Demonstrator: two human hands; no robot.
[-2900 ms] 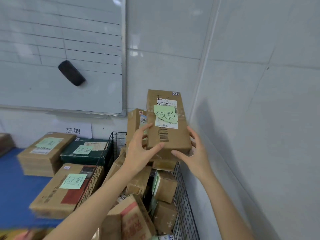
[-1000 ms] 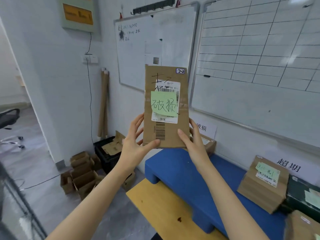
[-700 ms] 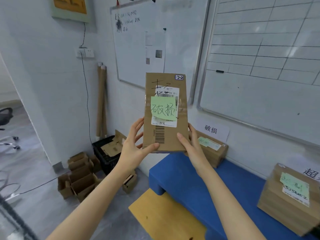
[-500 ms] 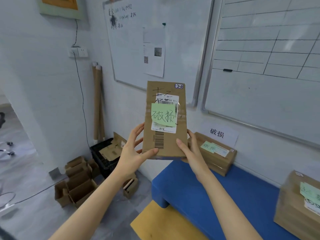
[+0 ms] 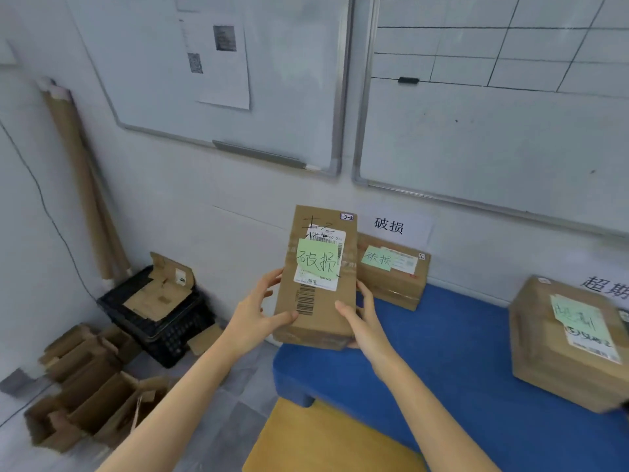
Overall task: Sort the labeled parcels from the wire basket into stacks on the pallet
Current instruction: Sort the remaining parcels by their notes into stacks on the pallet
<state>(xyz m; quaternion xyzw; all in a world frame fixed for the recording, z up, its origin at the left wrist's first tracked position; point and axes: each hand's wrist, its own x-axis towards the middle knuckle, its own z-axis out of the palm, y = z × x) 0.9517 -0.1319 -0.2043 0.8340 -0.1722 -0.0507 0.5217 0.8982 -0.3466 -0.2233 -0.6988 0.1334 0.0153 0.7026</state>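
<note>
Parcel (image 5: pixel 316 301) (green note) held upright — left hand (image 5: pixel 253 315) and right hand (image 5: pixel 362 318) gripping its sides above pallet (image 5: pixel 459 362).

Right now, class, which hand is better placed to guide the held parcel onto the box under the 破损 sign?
Probably the right. The right hand grips the parcel on the side next to that box on the pallet; the left hand holds the far side, away from the box.

There are three cardboard parcels (image 5: pixel 316 332) (image 5: pixel 391 287) (image 5: pixel 558 362), three green notes (image 5: pixel 318 262) (image 5: pixel 376 257) (image 5: pixel 578 318), two hands (image 5: pixel 252 321) (image 5: pixel 366 321), two whiteboards (image 5: pixel 272 80) (image 5: pixel 493 137), two paper wall signs (image 5: pixel 389 226) (image 5: pixel 606 287), one blue pallet (image 5: pixel 442 369), one black crate (image 5: pixel 170 332) and one printed sheet (image 5: pixel 221 63).
</note>
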